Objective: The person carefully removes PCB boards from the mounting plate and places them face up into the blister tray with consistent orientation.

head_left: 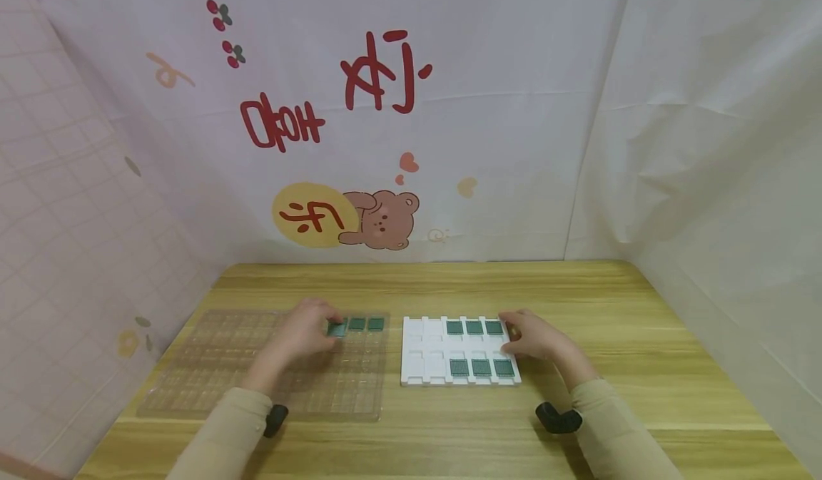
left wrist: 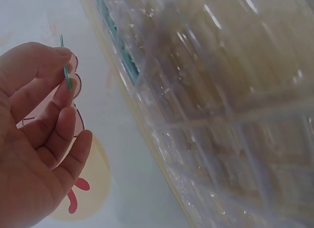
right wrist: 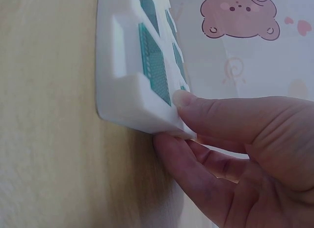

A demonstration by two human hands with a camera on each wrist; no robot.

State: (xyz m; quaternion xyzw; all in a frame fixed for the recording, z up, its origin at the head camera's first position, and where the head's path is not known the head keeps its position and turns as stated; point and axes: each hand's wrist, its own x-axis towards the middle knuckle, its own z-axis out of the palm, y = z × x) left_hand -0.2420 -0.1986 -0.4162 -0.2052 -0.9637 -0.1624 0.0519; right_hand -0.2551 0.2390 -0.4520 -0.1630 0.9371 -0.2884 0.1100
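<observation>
My left hand (head_left: 307, 334) pinches a small green board (head_left: 337, 329) between thumb and fingertips, edge-on in the left wrist view, where it shows as a thin green sliver (left wrist: 65, 71) above the clear plastic tray (head_left: 212, 366). 2 more green boards (head_left: 366, 324) sit in that tray's far right pockets, just beside the one I hold.

My right hand (head_left: 536, 337) grips the right edge of the white tray (head_left: 420, 355): the thumb (right wrist: 206, 107) lies on top, near the rim, and the other fingers (right wrist: 186, 164) curl under the side (the right wrist view shows this plainly). In that tray 3 green boards (head_left: 474, 327) fill the far row and 3 others (head_left: 481, 367) the near row, all toward its right side; the left pockets look white.

Both trays lie side by side on the wooden table (head_left: 642, 337), near each other but apart.
</observation>
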